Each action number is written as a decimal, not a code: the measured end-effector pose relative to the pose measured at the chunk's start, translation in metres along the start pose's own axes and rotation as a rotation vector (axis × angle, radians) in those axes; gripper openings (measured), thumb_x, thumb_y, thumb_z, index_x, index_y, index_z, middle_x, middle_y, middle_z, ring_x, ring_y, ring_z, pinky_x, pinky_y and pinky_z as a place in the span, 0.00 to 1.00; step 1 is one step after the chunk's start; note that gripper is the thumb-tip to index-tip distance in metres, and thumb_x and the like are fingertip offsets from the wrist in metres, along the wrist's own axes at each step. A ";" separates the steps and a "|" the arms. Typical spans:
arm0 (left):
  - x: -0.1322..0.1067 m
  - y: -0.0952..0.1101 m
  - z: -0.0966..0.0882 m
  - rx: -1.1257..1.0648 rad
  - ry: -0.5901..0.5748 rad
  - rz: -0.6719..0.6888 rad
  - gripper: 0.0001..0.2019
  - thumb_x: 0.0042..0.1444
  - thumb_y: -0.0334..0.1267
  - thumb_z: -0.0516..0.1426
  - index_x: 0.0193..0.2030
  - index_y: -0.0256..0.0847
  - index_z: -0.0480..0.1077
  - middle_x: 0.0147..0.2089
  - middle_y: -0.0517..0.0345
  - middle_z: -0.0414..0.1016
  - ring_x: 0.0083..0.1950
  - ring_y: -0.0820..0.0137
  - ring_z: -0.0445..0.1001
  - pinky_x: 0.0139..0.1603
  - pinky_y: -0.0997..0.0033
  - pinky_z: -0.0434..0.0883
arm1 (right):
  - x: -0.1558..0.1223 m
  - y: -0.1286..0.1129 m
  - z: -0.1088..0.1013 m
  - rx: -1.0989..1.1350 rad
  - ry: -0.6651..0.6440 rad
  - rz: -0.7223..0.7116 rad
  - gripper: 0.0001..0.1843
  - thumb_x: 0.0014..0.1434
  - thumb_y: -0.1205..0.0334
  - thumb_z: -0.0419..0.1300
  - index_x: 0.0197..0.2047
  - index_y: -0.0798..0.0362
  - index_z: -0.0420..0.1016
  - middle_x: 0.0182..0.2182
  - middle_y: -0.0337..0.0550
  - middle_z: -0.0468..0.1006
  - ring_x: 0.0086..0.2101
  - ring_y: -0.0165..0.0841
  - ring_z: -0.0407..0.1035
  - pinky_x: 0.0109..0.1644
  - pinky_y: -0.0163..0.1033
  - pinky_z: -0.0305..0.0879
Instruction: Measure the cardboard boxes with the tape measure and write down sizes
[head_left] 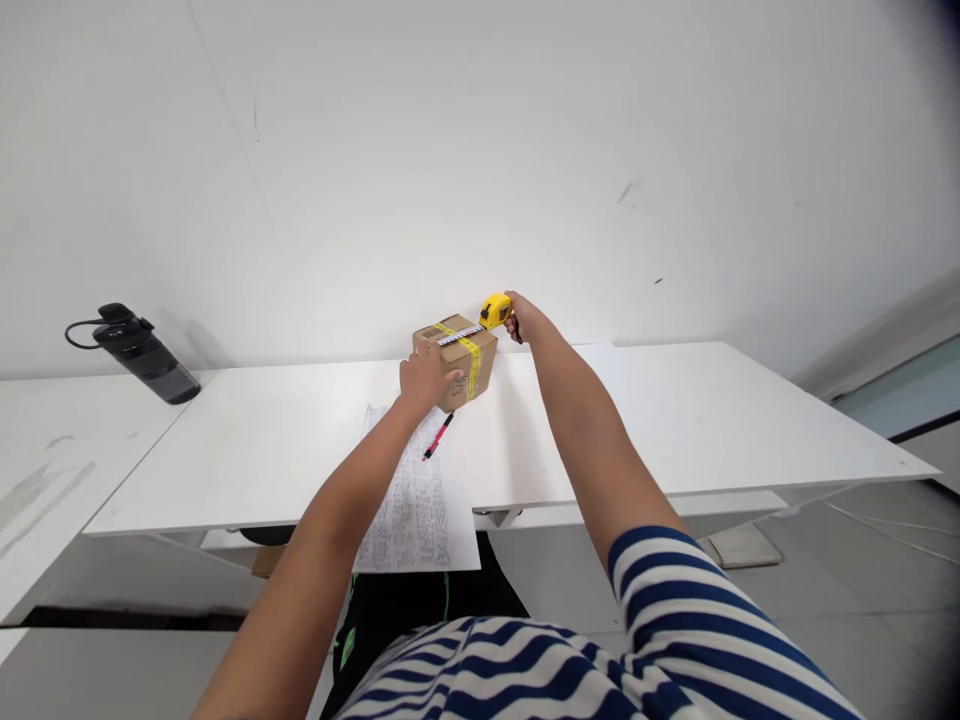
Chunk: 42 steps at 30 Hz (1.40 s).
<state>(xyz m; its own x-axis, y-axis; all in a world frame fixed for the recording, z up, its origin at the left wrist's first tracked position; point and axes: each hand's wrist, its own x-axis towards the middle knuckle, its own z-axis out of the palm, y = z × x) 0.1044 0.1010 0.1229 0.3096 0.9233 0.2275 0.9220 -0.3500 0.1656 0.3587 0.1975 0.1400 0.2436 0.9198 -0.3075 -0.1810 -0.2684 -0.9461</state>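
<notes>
A small cardboard box (480, 368) with yellow tape stands on the white table (675, 420). My left hand (424, 378) grips its near left corner and pins the end of a tape blade (459, 337) stretched across the top. My right hand (525, 318) is closed around a yellow tape measure (495, 310) at the box's far right edge.
A printed sheet (416, 500) lies in front of the box and overhangs the table's near edge, with a red pen (439, 437) on it. A dark water bottle (142, 355) lies at the far left against the white wall. A second table adjoins on the left.
</notes>
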 end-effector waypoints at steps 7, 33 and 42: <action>-0.002 -0.004 0.000 -0.048 -0.032 0.009 0.36 0.61 0.59 0.57 0.70 0.45 0.59 0.79 0.45 0.52 0.62 0.47 0.74 0.57 0.50 0.73 | -0.015 0.005 0.008 0.022 0.200 0.055 0.27 0.65 0.37 0.54 0.25 0.48 0.57 0.12 0.31 0.54 0.12 0.23 0.48 0.14 0.29 0.49; 0.013 -0.026 0.005 -0.275 -0.050 0.084 0.67 0.49 0.63 0.65 0.78 0.48 0.20 0.80 0.41 0.44 0.72 0.44 0.63 0.58 0.56 0.74 | -0.132 0.085 0.016 0.943 0.294 -0.310 0.23 0.77 0.58 0.40 0.34 0.52 0.68 0.23 0.37 0.77 0.25 0.22 0.76 0.27 0.23 0.72; 0.030 -0.019 -0.026 -0.128 -0.198 0.102 0.57 0.54 0.72 0.54 0.80 0.41 0.38 0.77 0.36 0.50 0.74 0.43 0.58 0.67 0.49 0.65 | -0.153 0.093 0.070 0.888 0.201 -0.287 0.19 0.77 0.59 0.41 0.41 0.55 0.70 0.27 0.43 0.83 0.30 0.27 0.81 0.41 0.32 0.79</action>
<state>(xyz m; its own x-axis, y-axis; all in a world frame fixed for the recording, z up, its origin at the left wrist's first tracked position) 0.0899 0.1311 0.1514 0.4505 0.8908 0.0588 0.8507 -0.4483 0.2744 0.2378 0.0521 0.1059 0.5354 0.8281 -0.1660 -0.7260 0.3508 -0.5915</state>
